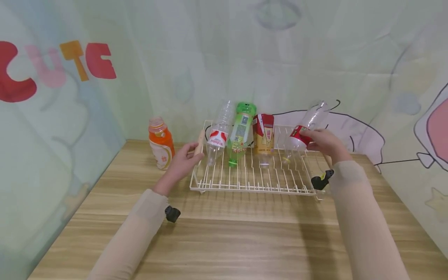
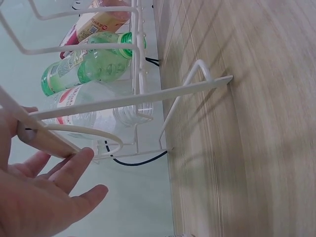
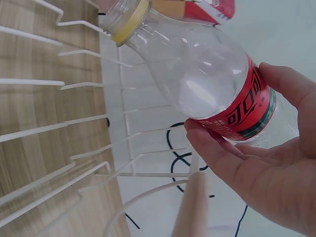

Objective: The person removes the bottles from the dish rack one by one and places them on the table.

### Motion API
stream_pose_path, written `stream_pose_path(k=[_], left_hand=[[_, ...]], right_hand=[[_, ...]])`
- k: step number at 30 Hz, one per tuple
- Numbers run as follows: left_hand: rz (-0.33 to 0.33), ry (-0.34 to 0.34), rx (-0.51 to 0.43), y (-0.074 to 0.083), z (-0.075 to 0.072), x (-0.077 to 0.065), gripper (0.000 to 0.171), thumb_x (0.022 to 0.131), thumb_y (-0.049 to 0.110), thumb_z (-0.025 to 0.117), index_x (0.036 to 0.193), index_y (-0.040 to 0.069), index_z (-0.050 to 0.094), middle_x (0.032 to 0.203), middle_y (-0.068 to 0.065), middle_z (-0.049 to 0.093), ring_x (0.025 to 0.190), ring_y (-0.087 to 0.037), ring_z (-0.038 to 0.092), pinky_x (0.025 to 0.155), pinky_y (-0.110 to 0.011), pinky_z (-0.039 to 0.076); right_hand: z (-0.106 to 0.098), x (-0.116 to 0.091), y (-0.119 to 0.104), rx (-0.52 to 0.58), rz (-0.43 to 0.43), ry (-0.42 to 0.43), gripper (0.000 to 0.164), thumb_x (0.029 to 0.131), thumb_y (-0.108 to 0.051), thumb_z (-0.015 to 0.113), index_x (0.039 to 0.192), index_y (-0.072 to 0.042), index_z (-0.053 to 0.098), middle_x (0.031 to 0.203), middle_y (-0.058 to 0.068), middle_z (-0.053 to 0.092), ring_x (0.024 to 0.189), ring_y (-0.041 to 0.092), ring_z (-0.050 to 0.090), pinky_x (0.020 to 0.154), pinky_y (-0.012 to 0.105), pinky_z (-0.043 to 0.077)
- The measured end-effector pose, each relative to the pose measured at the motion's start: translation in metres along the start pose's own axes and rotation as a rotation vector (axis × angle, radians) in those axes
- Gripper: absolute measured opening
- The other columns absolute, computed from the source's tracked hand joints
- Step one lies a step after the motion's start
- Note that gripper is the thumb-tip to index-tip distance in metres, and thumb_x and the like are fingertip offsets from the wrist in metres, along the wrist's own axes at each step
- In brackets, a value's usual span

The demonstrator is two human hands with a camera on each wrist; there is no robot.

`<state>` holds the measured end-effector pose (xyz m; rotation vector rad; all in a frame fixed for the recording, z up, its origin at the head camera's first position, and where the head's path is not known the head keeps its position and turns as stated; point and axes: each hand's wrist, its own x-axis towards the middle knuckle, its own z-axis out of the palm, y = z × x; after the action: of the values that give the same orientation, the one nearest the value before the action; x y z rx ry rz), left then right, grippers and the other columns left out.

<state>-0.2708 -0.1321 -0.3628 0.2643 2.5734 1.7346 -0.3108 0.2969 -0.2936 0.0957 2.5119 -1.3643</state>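
Note:
My right hand [image 1: 326, 143] grips a clear plastic bottle with a red label [image 3: 247, 106] around its label. The bottle tilts neck down over the right part of the white wire rack [image 1: 252, 189]; its neck has a yellow ring and no cap. My left hand [image 1: 182, 161] holds the wooden handle [image 2: 47, 140] at the rack's left end between thumb and fingers. Leaning neck down in the rack are a clear bottle with a red and white label [image 1: 217, 138], a green bottle [image 1: 241, 132] and a red and tan bottle [image 1: 265, 134].
An orange bottle [image 1: 161, 143] stands on the wooden table [image 1: 224, 237] left of the rack. A printed curtain [image 1: 210, 58] hangs close behind. The rack's other wooden handle [image 3: 192, 207] is below my right hand in the right wrist view.

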Motion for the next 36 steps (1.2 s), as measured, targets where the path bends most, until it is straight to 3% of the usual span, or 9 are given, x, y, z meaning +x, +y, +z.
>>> stream_pose_path(k=[2,7,12,20,27,31,36], left_hand=[[-0.004,0.000,0.004,0.000,0.000,-0.001,0.055,0.098,0.018,0.055,0.145,-0.001,0.035,0.147,-0.023,0.038,0.132,-0.036,0.045,0.099,-0.046,0.047],[-0.004,-0.001,0.008,0.001,0.000,-0.002,0.055,0.098,0.019,0.056,0.144,-0.001,0.036,0.147,-0.022,0.039,0.131,-0.036,0.045,0.100,-0.047,0.047],[0.007,-0.001,0.007,0.000,0.001,0.000,0.055,0.097,0.019,0.056,0.144,-0.002,0.036,0.147,-0.024,0.039,0.131,-0.037,0.045,0.100,-0.046,0.046],[0.008,0.006,0.019,0.001,0.000,0.001,0.054,0.097,0.019,0.057,0.143,-0.001,0.038,0.146,-0.022,0.041,0.128,-0.036,0.049,0.097,-0.045,0.049],[0.021,-0.010,0.043,0.003,-0.002,-0.003,0.054,0.097,0.019,0.057,0.143,-0.002,0.038,0.145,-0.022,0.041,0.128,-0.036,0.049,0.095,-0.045,0.050],[0.031,-0.014,0.084,0.006,-0.004,-0.005,0.055,0.097,0.021,0.057,0.143,-0.002,0.038,0.145,-0.022,0.042,0.129,-0.037,0.047,0.097,-0.047,0.049],[0.037,-0.015,0.143,0.009,-0.006,-0.007,0.057,0.096,0.024,0.059,0.143,-0.001,0.038,0.145,-0.021,0.042,0.131,-0.038,0.045,0.099,-0.048,0.047]], right_hand=[[-0.001,-0.001,-0.001,0.002,-0.011,-0.003,0.070,0.099,-0.047,0.046,0.140,0.008,0.036,0.128,0.019,0.050,0.114,0.029,0.052,0.107,0.042,0.041],[-0.007,-0.003,-0.003,-0.013,-0.051,0.016,0.069,0.099,-0.045,0.046,0.139,0.010,0.036,0.121,0.015,0.053,0.102,0.020,0.056,0.090,0.025,0.052],[-0.011,-0.013,-0.013,-0.049,-0.071,0.049,0.075,0.098,-0.049,0.046,0.142,0.010,0.030,0.133,0.024,0.046,0.110,0.028,0.054,0.083,0.019,0.052],[-0.011,-0.026,-0.026,-0.059,-0.136,0.080,0.071,0.097,-0.049,0.048,0.140,0.006,0.033,0.125,0.019,0.051,0.092,0.016,0.058,0.080,0.018,0.053],[-0.011,-0.031,-0.033,-0.060,-0.162,0.080,0.068,0.097,-0.048,0.049,0.138,0.004,0.034,0.119,0.014,0.052,0.087,0.014,0.057,0.077,0.017,0.052],[-0.009,-0.032,-0.036,-0.052,-0.164,0.079,0.070,0.096,-0.048,0.050,0.141,0.002,0.032,0.123,0.016,0.051,0.095,0.019,0.057,0.079,0.019,0.053],[-0.003,-0.035,-0.042,-0.064,-0.163,0.071,0.076,0.096,-0.048,0.052,0.149,-0.003,0.023,0.133,0.022,0.048,0.112,0.030,0.055,0.090,0.031,0.053]])
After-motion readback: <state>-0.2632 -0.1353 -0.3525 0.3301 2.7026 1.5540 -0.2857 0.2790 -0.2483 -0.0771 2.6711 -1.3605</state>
